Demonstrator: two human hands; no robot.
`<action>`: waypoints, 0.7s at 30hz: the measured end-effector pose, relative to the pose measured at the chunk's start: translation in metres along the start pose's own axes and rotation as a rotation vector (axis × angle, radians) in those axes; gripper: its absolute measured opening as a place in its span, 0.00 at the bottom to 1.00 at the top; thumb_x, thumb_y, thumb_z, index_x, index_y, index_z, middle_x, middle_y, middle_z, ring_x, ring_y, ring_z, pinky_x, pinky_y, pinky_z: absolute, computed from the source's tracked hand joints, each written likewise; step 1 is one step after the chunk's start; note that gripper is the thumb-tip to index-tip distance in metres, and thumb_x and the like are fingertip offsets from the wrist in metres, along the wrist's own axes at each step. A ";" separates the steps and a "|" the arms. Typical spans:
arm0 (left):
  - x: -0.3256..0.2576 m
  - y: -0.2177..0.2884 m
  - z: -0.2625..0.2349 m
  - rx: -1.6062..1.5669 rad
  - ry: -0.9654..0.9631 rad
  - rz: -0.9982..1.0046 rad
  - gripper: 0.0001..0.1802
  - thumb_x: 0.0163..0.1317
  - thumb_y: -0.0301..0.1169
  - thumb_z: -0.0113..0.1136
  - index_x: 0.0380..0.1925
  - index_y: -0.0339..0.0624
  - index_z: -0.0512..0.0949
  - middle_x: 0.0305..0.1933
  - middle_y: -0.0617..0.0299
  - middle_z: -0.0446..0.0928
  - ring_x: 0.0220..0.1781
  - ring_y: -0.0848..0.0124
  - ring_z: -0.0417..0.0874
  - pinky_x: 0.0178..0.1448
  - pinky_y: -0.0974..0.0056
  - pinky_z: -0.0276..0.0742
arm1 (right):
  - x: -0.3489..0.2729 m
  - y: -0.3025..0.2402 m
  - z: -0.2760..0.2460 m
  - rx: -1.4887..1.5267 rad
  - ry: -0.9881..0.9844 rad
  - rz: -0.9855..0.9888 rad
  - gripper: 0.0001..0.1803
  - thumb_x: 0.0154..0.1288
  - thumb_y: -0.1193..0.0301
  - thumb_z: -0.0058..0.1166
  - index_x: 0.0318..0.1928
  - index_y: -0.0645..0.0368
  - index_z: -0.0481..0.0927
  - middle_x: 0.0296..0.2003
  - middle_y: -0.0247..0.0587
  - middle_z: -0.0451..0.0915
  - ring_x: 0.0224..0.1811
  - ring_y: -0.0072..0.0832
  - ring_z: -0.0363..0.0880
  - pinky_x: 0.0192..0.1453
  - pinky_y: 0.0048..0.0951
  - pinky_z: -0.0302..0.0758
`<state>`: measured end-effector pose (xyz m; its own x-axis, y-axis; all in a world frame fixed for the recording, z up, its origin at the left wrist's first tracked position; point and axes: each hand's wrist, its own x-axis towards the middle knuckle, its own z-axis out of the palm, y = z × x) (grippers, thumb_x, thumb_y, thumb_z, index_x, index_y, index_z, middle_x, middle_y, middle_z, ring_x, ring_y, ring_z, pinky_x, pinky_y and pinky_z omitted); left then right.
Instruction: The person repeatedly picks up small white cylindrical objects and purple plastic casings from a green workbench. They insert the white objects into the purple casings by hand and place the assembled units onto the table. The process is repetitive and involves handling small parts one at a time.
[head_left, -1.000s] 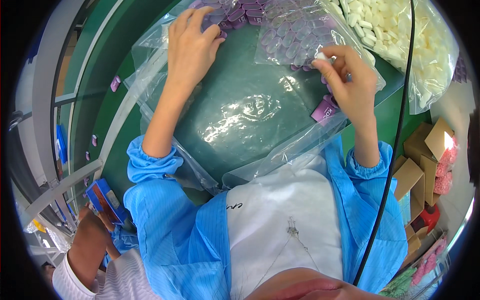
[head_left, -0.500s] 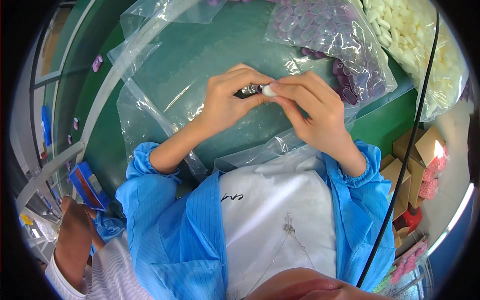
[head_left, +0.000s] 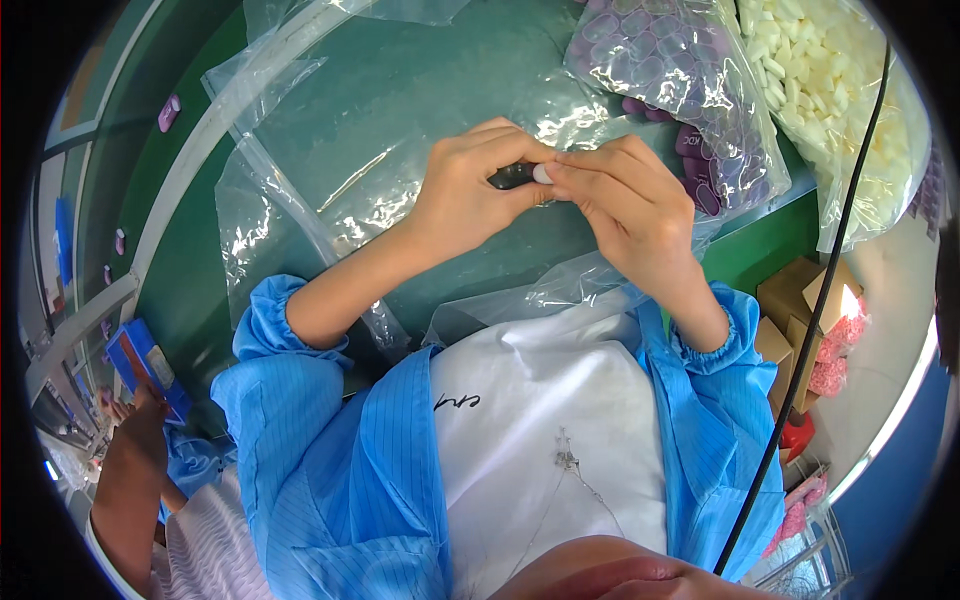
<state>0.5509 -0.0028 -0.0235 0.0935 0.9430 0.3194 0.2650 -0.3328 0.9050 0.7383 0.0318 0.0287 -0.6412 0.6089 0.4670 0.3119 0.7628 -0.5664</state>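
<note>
Both my hands meet in front of me above a clear plastic sheet point(head_left: 400, 130). A small rounded white piece point(head_left: 542, 173) shows between their fingertips. My left hand point(head_left: 470, 185) is closed in a pinch at its left side, with thumb and forefinger curved into a ring. My right hand point(head_left: 635, 195) pinches the same piece from the right. The fingers hide most of it, and any part joined to it cannot be made out. Close to my right hand, loose purple oval pieces point(head_left: 703, 192) lie at the edge of a clear bag of purple pieces point(head_left: 650, 50).
A bag of white pieces point(head_left: 815, 80) sits at the far right. Open cardboard boxes point(head_left: 790, 330) stand below it. A black cable point(head_left: 820, 300) crosses the right side. At left are a pale curved rail point(head_left: 180, 195), a purple piece point(head_left: 169, 113), a blue box point(head_left: 150, 370) and another person's arm point(head_left: 130, 480).
The purple part seen between my fingertips is now hidden, and my right fingers have closed further over the white piece. The view has shifted slightly. The other person's arm now reaches the blue box.
</note>
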 end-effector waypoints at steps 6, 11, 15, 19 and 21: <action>0.001 0.004 -0.004 0.026 -0.044 0.017 0.16 0.45 0.24 0.80 0.36 0.38 0.86 0.35 0.58 0.86 0.38 0.65 0.86 0.41 0.64 0.81 | -0.004 0.017 -0.013 0.017 -0.067 -0.134 0.18 0.46 0.81 0.67 0.41 0.70 0.84 0.41 0.49 0.86 0.36 0.41 0.84 0.37 0.35 0.83; 0.000 0.002 -0.003 0.033 -0.039 0.013 0.17 0.44 0.25 0.80 0.36 0.38 0.86 0.35 0.59 0.87 0.37 0.64 0.86 0.41 0.64 0.81 | 0.001 0.026 -0.006 0.003 -0.033 -0.244 0.16 0.46 0.81 0.66 0.40 0.72 0.84 0.40 0.51 0.85 0.34 0.41 0.84 0.34 0.34 0.83; -0.001 0.001 -0.005 0.027 -0.052 0.023 0.17 0.45 0.24 0.80 0.37 0.37 0.86 0.35 0.59 0.87 0.37 0.64 0.86 0.41 0.64 0.81 | -0.002 0.029 -0.002 0.002 -0.015 -0.280 0.17 0.47 0.80 0.67 0.40 0.73 0.84 0.40 0.52 0.85 0.33 0.40 0.84 0.33 0.33 0.83; -0.001 0.002 -0.006 0.039 -0.048 0.041 0.17 0.45 0.24 0.79 0.37 0.37 0.86 0.35 0.58 0.87 0.38 0.63 0.86 0.42 0.64 0.81 | -0.005 0.030 -0.004 -0.134 -0.028 -0.399 0.19 0.46 0.80 0.67 0.42 0.73 0.84 0.40 0.54 0.84 0.33 0.39 0.83 0.33 0.32 0.83; -0.001 0.003 -0.007 0.041 -0.049 0.044 0.16 0.46 0.23 0.79 0.37 0.37 0.86 0.35 0.57 0.87 0.38 0.63 0.86 0.42 0.63 0.81 | -0.006 0.032 -0.002 -0.177 -0.009 -0.440 0.20 0.45 0.80 0.66 0.43 0.73 0.85 0.40 0.54 0.83 0.33 0.38 0.83 0.33 0.31 0.83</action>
<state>0.5452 -0.0049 -0.0195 0.1522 0.9266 0.3440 0.2986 -0.3749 0.8777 0.7537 0.0528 0.0087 -0.7453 0.2182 0.6300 0.1232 0.9737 -0.1914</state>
